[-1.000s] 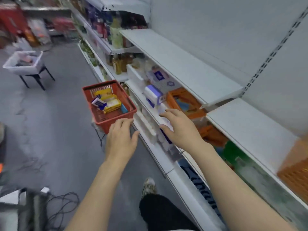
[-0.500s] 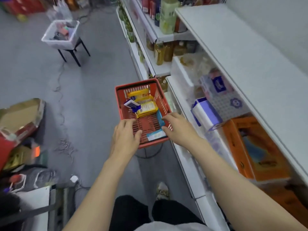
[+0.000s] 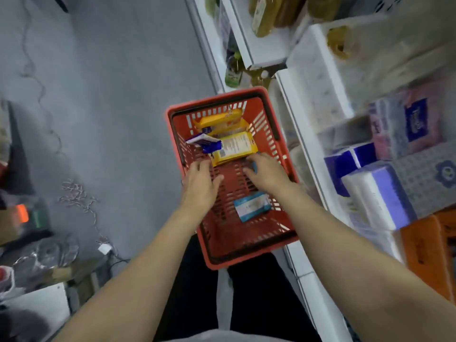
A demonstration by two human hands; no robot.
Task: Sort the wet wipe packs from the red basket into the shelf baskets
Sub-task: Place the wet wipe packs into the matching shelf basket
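The red basket (image 3: pixel 276 134) sits on the floor beside the shelving, right below me. It holds a yellow wipe pack (image 3: pixel 234 146), a second yellow pack (image 3: pixel 220 119) behind it, a blue-and-white pack (image 3: pixel 204 141) at the left and a light blue pack (image 3: pixel 251 206) near the front. Both hands are inside the basket. My left hand (image 3: pixel 199 180) reaches with straight fingers to the near edge of the yellow pack. My right hand (image 3: pixel 267 172) lies with its fingers over a small blue pack (image 3: pixel 254 167), mostly hidden beneath them. An orange shelf basket (image 3: pixel 424 255) stands at the lower right.
White shelves (image 3: pixel 303 124) run along the right, carrying purple-and-white tissue packs (image 3: pixel 377 193) and bottles (image 3: pixel 261 18) further back. Grey floor lies to the left, with cables (image 3: pixel 79 198) and boxes and clutter (image 3: pixel 22 218) at the left edge. My legs are just behind the basket.
The view has tilted down onto the basket. Both hands moved from the basket's near rim to deeper inside, the right one coming off the shelf earlier and now over a blue pack.
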